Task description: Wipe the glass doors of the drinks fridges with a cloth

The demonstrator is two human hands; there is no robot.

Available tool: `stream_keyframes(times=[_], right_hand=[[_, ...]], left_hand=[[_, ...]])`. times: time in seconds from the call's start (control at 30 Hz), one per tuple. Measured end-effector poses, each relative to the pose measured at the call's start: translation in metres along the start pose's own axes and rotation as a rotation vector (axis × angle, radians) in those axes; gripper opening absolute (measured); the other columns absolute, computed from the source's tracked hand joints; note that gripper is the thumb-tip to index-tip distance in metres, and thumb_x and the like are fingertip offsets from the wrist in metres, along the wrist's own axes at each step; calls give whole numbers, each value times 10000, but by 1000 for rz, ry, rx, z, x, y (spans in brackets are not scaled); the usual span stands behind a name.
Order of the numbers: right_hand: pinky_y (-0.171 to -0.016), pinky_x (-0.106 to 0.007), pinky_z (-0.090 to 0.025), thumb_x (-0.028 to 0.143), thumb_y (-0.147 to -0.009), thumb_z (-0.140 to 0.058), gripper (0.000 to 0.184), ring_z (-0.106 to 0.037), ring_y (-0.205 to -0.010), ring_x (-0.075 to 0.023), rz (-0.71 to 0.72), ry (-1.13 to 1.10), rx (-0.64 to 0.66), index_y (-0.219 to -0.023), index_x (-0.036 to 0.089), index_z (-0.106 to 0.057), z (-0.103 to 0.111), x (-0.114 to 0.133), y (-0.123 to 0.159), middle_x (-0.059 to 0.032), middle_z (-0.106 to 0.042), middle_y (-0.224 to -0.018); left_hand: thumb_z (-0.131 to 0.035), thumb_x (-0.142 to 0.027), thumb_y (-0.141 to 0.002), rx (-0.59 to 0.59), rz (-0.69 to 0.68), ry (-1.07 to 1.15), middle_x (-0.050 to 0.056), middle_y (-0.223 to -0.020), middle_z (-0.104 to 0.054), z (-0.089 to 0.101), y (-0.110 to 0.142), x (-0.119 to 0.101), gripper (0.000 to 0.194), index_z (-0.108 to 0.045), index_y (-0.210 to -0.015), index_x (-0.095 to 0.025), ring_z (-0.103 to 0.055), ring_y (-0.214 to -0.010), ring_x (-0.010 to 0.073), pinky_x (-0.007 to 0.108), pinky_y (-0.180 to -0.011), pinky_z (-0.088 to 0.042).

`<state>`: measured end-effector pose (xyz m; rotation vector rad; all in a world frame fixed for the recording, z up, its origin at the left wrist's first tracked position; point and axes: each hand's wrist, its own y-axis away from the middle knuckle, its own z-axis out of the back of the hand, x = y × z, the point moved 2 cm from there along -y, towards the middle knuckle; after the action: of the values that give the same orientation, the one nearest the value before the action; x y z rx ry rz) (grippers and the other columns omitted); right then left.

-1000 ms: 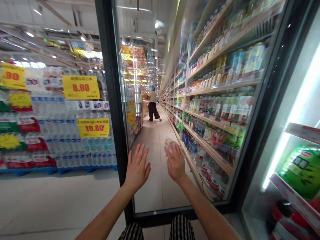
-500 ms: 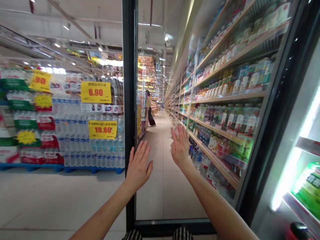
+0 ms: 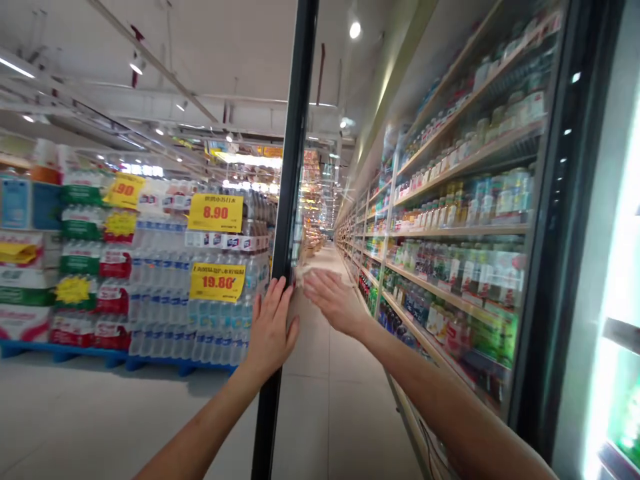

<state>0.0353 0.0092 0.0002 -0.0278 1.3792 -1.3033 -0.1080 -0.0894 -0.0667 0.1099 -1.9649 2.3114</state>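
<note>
A glass cooler door with a black frame [image 3: 293,167] stands open in front of me, edge-on. My left hand [image 3: 270,327] lies flat against the door's black edge, open with fingers spread. My right hand [image 3: 333,303] is on the glass pane [image 3: 450,200] just right of that edge. Its fingers stretch left and press a small pale cloth [image 3: 301,275], which is blurred at the fingertips. Shelves of drink bottles [image 3: 450,267] show through the glass.
Stacked packs of bottled water [image 3: 165,293] with yellow price signs [image 3: 216,213] stand on a blue pallet at the left. A tiled aisle [image 3: 325,373] runs ahead between them and the shelves. The lit cooler interior [image 3: 620,280] is at the far right.
The door edge has shifted right in view as the head turned. My right hand slid left across the glass with the cloth, ending close to my left hand. The distant person is out of sight.
</note>
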Motion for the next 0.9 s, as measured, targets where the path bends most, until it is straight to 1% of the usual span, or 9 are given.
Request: stream_keyframes(times=[0.07, 0.2, 0.23, 0.4, 0.43, 0.6, 0.77, 0.83, 0.9], right_hand=[[-1086, -419, -318, 139, -867, -423, 377, -214, -1382, -171, 57, 21, 21, -1221, 214, -527, 2, -7, -7, -52, -465, -1377], [-1099, -483, -270, 118, -864, -381, 419, -164, -1398, -203, -325, 137, -181, -1259, 195, -498, 14, -42, -34, -77, -375, -1435], [-1104, -490, -256, 121, -863, -380, 418, -151, -1401, -206, -351, 140, -196, -1258, 190, -500, 16, -45, -40, -79, -365, -1440], [-1090, -439, -300, 171, -885, -415, 350, -253, -1366, -185, 91, 93, 86, -1204, 239, -541, 14, -42, -62, -30, -439, -1398], [-1079, -451, -309, 173, -883, -427, 345, -274, -1357, -196, 82, 104, 102, -1198, 244, -545, 16, -47, -69, -32, -433, -1403], [-1070, -502, -285, 136, -872, -421, 356, -281, -1350, -238, -292, 146, -55, -1198, 192, -554, 30, -72, -102, -91, -402, -1418], [-1083, -430, -305, 177, -877, -428, 294, -335, -1323, -210, 56, 81, 64, -1104, 194, -614, 22, -48, -96, -68, -519, -1322], [-1069, -445, -319, 170, -874, -430, 311, -345, -1317, -216, 27, 96, 76, -1129, 220, -602, 26, -58, -95, -56, -506, -1338], [-1052, -479, -328, 147, -874, -412, 350, -339, -1320, -238, -170, 144, 18, -1170, 227, -580, 40, -86, -98, -65, -474, -1367]], left_hand=[[-456, -193, -836, -8, -9, -9, 154, -1439, -343, 2, -7, 5, 613, -235, -1406, -165, -252, -1369, 253, 485, -1099, -226], [-457, -186, -822, -42, -1, -11, 153, -1444, -336, 4, -25, 14, 598, -273, -1390, -149, -242, -1373, 252, 481, -1104, -218], [-458, -184, -820, -50, 5, -8, 151, -1446, -333, 5, -30, 15, 593, -282, -1385, -147, -237, -1375, 252, 480, -1106, -215], [-450, -199, -827, -85, -5, 10, 140, -1454, -323, 12, -57, 19, 574, -299, -1378, -147, -215, -1383, 238, 470, -1116, -201], [-451, -200, -825, -91, -12, 13, 139, -1454, -324, 14, -62, 19, 574, -303, -1377, -147, -214, -1384, 240, 471, -1115, -202], [-455, -202, -823, -140, -2, 12, 144, -1448, -333, 20, -83, 19, 554, -335, -1359, -129, -232, -1377, 249, 467, -1109, -214], [-449, -204, -814, -158, -28, 7, 147, -1454, -321, 26, -95, 26, 578, -312, -1371, -134, -222, -1380, 243, 471, -1113, -195], [-446, -202, -814, -154, -48, -10, 146, -1453, -323, 28, -100, 28, 569, -319, -1364, -131, -226, -1380, 239, 467, -1116, -191], [-447, -202, -812, -148, -53, -28, 148, -1450, -328, 27, -106, 29, 553, -339, -1349, -121, -227, -1379, 240, 465, -1114, -200]])
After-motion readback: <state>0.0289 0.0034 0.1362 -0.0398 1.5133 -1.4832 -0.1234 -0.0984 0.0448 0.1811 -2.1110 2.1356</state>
